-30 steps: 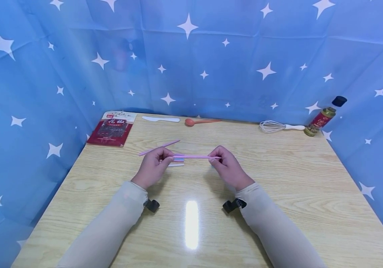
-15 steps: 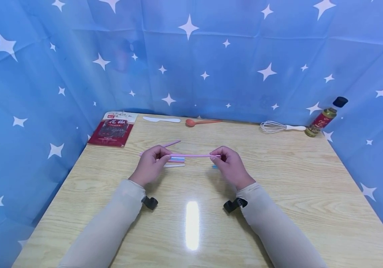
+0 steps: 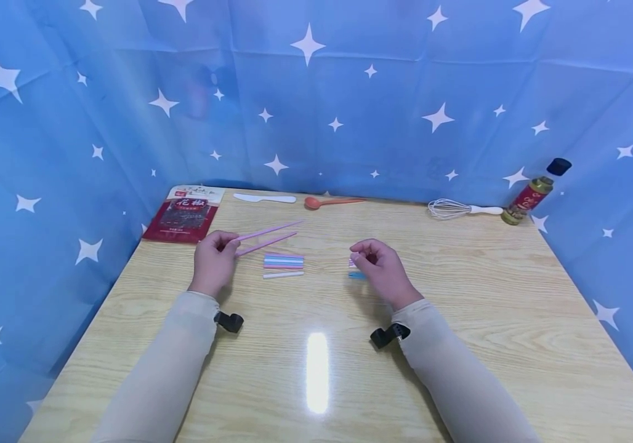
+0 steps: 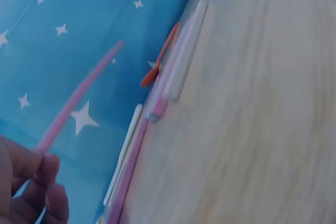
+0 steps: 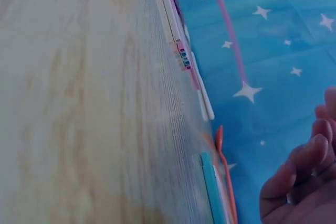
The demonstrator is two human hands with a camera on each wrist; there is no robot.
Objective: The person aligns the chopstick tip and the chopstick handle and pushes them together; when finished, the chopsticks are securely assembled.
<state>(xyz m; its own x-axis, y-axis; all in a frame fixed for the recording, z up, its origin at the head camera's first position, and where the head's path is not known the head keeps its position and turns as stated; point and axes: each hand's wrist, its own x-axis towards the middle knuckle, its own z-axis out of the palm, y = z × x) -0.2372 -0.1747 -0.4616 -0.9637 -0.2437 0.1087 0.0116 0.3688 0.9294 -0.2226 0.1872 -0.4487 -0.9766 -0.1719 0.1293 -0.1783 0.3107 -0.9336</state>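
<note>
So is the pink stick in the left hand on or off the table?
Off: both wrist views show the pink stick against the curtain, apart from the table, in the left hand.

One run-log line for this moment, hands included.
left hand: pinches raised slim pink stick | right hand: loosely curled, visibly empty | pale wood-grain table: second slim pink stick

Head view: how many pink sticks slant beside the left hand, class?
2: the upper stick, pinched in the left hand, and the lower stick, lying on the table. Others may be hidden.
</note>
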